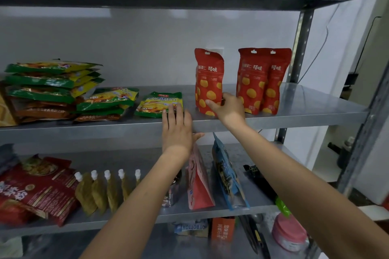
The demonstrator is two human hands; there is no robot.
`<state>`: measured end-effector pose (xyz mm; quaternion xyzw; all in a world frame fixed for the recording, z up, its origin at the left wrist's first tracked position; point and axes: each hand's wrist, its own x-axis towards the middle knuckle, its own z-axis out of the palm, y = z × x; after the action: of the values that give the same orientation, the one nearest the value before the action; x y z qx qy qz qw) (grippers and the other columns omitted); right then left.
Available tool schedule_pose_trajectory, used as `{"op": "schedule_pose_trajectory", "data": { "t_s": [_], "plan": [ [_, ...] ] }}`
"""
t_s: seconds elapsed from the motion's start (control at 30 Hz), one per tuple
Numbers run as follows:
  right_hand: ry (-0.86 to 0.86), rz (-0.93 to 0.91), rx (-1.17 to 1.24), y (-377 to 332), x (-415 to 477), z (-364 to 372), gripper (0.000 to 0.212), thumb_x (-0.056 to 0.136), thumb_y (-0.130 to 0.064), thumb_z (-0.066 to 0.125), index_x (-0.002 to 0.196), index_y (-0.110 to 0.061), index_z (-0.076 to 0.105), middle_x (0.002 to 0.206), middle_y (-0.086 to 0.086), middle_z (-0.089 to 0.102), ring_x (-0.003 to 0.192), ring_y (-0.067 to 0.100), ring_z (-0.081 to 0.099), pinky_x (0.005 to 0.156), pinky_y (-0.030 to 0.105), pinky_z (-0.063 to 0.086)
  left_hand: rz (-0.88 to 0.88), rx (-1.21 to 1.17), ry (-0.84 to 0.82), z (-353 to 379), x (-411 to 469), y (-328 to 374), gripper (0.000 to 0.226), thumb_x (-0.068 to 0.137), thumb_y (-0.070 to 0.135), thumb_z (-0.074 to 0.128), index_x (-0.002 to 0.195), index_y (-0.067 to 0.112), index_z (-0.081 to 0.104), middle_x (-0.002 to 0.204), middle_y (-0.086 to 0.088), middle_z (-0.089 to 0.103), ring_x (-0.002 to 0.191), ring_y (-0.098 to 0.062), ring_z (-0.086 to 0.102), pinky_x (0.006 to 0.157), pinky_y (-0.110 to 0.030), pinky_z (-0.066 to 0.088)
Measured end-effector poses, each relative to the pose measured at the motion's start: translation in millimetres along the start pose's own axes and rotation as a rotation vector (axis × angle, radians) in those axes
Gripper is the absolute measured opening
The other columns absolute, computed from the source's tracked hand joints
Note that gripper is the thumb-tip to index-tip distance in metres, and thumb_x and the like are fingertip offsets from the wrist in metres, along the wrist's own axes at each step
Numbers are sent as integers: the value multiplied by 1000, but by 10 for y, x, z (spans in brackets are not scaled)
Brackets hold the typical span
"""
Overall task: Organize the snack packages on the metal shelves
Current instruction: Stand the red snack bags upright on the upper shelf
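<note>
While my right hand (228, 109) is gripping the red pouch (207, 84) low, at nine o'clock of its twins (261, 82), and my left hand (177, 130) is lying flat against the green packet (157, 103), I am risking tipping the pouch.

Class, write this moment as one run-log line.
left hand: flat on shelf edge at green-yellow packet | right hand: grips upright red pouch
</note>
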<state>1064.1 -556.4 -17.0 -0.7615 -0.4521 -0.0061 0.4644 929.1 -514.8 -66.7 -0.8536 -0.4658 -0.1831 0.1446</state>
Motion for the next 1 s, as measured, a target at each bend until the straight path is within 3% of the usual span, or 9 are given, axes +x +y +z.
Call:
{"op": "schedule_pose_trajectory", "data": {
  "t_s": [0.17,0.3,0.4,0.5,0.63,0.77,0.87,1.0],
  "plan": [
    [31,-17,178,193,-170,-140,25,88,-17,68,112,-9,66,105,4,69,93,15,63,83,29,52,-10,-17,-12,109,-138,28,86,101,41,41,150,8,-21,156,-15,-30,143,-33,-30,110,-48,-22],
    [306,-39,231,391,-294,-324,16,89,-9,64,104,-12,68,94,-4,67,88,12,63,84,34,55,-13,-45,-34,187,-275,86,96,98,20,46,135,7,-41,141,-12,-48,139,-32,-35,112,-49,-21],
    [516,-33,257,471,-319,-406,29,86,-9,67,114,-15,60,111,-2,62,102,15,58,89,32,51,-24,-52,-55,156,-335,162,97,96,14,46,133,5,-44,139,-15,-49,137,-34,-37,112,-49,-20],
    [518,58,244,551,-214,-434,48,86,-18,71,129,-16,50,130,2,53,124,18,48,100,32,43,-37,-40,-76,148,-343,200,98,97,18,46,133,3,-43,137,-17,-50,132,-36,-40,111,-50,-20],
    [354,96,242,600,-78,-380,54,86,-26,71,134,-19,49,127,3,61,118,25,57,99,46,48,-49,-11,-122,152,-312,192,102,98,22,48,130,3,-47,130,-17,-58,131,-37,-42,112,-51,-18],
    [316,162,163,567,19,-378,41,90,-31,66,128,-19,57,124,4,64,115,28,58,95,43,47,-46,-15,-150,169,-287,173,106,98,30,48,126,4,-50,130,-17,-58,129,-36,-44,112,-50,-18],
    [311,237,184,567,93,-402,25,93,-27,61,114,-15,66,116,6,67,108,29,60,91,39,47,-43,-60,-162,163,-277,167,114,95,52,48,126,7,-52,132,-14,-58,127,-33,-47,110,-49,-22],
    [307,245,247,591,70,-434,19,92,-24,64,106,-12,70,109,6,70,103,29,63,93,42,50,-20,-58,-153,113,-303,179,113,87,72,37,134,6,-42,142,-15,-48,131,-35,-43,111,-50,-21]
  ]
}}
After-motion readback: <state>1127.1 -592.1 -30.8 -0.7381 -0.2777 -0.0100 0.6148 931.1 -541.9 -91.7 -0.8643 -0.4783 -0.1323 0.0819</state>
